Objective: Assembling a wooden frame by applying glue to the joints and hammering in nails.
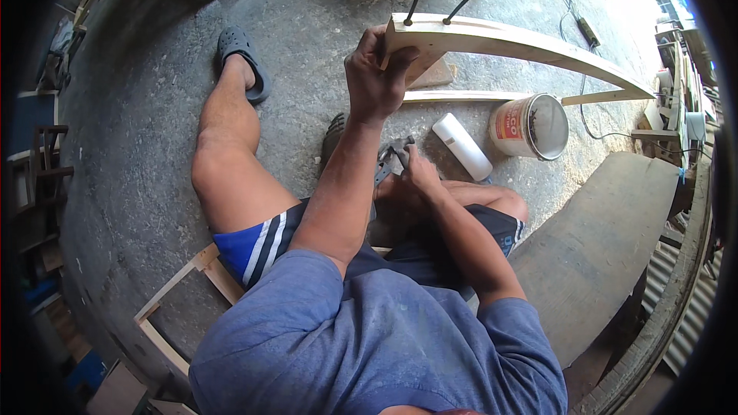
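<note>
At twelve o'clock, the wooden frame (500, 41) is clasped by the left hand (374, 83) and should be kept steady; an apparent hammer (402, 156) is gripped by the right hand (420, 172).

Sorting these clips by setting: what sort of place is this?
Probably a woodworking workshop: the left hand holds a wooden frame, a second frame shows at lower left, and a broad wooden plank is at right.

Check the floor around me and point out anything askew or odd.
A white container lies on its side near the bucket, which looks slightly untidy; no spill shows around it. A cord lies in loose loops at the upper right, a possible snag. No damage stands out.
</note>
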`<state>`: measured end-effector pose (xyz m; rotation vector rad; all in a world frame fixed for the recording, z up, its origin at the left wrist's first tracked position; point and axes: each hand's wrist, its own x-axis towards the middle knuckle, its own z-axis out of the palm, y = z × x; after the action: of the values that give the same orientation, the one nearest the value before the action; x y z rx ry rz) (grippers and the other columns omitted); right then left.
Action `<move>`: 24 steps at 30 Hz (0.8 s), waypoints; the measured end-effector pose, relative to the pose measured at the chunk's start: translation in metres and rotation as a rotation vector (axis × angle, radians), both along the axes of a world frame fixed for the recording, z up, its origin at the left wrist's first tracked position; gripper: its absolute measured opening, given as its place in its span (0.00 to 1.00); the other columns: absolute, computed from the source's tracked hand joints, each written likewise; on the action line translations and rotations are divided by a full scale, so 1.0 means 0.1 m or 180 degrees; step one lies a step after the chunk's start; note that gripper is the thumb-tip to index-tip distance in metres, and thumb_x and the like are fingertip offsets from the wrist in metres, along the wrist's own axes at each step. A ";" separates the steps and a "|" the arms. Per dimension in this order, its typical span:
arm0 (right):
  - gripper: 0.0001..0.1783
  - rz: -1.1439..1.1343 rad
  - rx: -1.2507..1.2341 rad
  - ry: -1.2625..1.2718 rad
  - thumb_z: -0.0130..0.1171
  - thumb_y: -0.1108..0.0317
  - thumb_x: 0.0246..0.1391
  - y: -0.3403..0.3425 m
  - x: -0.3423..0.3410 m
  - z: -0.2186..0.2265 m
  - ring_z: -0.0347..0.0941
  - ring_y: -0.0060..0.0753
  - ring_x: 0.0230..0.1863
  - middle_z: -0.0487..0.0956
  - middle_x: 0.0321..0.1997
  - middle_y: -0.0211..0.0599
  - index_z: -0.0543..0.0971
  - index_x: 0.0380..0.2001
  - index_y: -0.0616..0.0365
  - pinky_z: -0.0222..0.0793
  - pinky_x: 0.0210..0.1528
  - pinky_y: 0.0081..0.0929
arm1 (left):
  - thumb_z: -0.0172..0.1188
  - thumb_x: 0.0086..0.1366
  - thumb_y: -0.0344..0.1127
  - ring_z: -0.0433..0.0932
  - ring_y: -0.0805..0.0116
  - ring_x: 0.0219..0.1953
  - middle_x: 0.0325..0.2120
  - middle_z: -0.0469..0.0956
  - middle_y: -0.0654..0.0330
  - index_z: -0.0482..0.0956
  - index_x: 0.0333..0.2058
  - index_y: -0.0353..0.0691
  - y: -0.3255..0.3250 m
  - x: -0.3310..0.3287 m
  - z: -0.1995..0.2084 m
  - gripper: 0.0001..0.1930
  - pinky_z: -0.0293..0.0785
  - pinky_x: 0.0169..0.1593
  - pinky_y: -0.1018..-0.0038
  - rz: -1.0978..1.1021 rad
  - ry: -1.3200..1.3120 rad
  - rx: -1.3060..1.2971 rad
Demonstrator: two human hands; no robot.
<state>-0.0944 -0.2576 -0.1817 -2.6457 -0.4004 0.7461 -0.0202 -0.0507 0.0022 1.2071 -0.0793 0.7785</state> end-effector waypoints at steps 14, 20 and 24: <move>0.30 0.0254 0.1523 -0.1134 0.56 0.61 0.63 -0.15 0.23 3.74 0.75 0.20 0.25 0.79 0.31 0.38 0.63 0.66 0.54 0.70 0.27 0.20 | 0.67 0.60 0.38 0.80 0.72 0.38 0.33 0.83 0.56 0.77 0.41 0.35 -0.01 0.01 -0.02 0.16 0.75 0.43 0.75 0.0100 0.0118 0.0146; 0.28 0.0546 0.2128 -0.2356 0.54 0.62 0.64 0.40 0.36 4.25 0.70 0.15 0.20 0.80 0.33 0.40 0.63 0.64 0.60 0.64 0.20 0.13 | 0.67 0.60 0.37 0.81 0.72 0.38 0.33 0.83 0.56 0.77 0.42 0.34 -0.02 -0.01 -0.01 0.16 0.74 0.42 0.75 0.0061 0.0060 0.0080; 0.21 0.0751 0.0786 -0.2162 0.53 0.68 0.64 0.50 0.43 4.27 0.68 0.12 0.20 0.78 0.27 0.31 0.72 0.60 0.48 0.64 0.21 0.13 | 0.67 0.60 0.38 0.80 0.72 0.38 0.34 0.83 0.56 0.77 0.42 0.35 -0.02 -0.01 -0.02 0.16 0.74 0.43 0.75 0.0094 0.0035 0.0104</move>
<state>-0.0510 -0.2074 0.2455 -2.5652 -0.9245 -0.1714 -0.0210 -0.0526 0.0003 1.2459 -0.0656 0.7988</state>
